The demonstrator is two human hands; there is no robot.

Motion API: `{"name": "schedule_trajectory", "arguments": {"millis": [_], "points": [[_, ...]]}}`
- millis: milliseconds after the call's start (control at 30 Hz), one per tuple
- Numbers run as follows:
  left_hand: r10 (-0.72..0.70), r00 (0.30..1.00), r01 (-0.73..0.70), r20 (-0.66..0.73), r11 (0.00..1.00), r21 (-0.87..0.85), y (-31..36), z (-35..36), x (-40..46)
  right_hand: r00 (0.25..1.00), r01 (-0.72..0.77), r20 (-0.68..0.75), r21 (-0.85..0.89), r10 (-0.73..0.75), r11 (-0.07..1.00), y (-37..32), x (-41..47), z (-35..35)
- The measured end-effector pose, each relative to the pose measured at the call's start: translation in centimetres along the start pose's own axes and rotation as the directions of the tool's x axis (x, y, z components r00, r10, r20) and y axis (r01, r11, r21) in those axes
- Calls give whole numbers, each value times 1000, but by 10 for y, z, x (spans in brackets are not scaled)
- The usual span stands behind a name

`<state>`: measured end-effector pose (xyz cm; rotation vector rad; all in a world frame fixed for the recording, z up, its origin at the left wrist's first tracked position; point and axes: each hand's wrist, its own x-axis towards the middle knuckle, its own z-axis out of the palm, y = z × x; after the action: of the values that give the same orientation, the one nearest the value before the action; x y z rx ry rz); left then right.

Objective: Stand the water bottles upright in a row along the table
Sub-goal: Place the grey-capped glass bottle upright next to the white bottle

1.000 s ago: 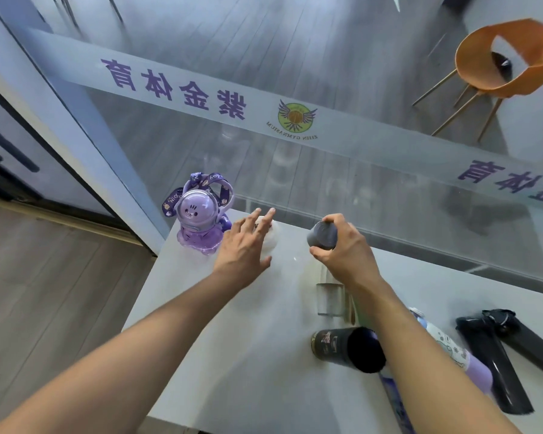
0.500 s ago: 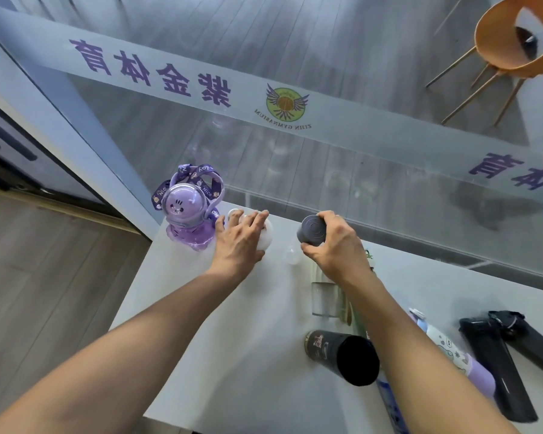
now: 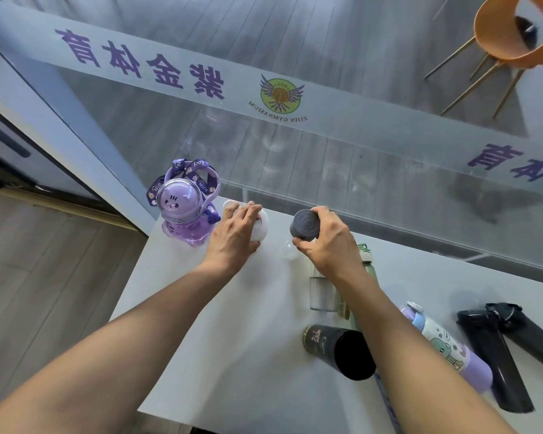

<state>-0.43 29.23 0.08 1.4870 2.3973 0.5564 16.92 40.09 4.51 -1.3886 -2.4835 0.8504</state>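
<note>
A purple astronaut-shaped bottle [image 3: 182, 211] with a strap stands upright at the table's far left corner. Right beside it, my left hand [image 3: 232, 236] rests on top of a white bottle [image 3: 262, 227], mostly hidden under the fingers. My right hand [image 3: 323, 239] grips the grey cap [image 3: 304, 223] of a clear bottle [image 3: 318, 292] standing upright. Lying on their sides are a black tumbler [image 3: 342, 350], a lilac cartoon bottle [image 3: 445, 343], two black bottles [image 3: 496, 355] and a green-tinted bottle [image 3: 365, 261] partly behind my right arm.
The white table [image 3: 232, 355] butts against a glass partition [image 3: 326, 145] with a frosted lettered band. An orange chair [image 3: 511, 36] stands beyond the glass. The table's left edge drops to wood flooring [image 3: 44, 277]. A small clear round piece [image 3: 287, 250] lies between my hands.
My left hand dropped from open in the air onto the white bottle beside the purple one. My right hand keeps its grip on the grey-capped bottle, shifted slightly toward the glass.
</note>
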Motion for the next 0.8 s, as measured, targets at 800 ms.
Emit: {"name": "schedule_trajectory", "arguments": {"millis": [800], "points": [[74,997,-73,6,976,206,21,-18,-16,998,-52,-32,-24,51,998,5,-14,-4]]}}
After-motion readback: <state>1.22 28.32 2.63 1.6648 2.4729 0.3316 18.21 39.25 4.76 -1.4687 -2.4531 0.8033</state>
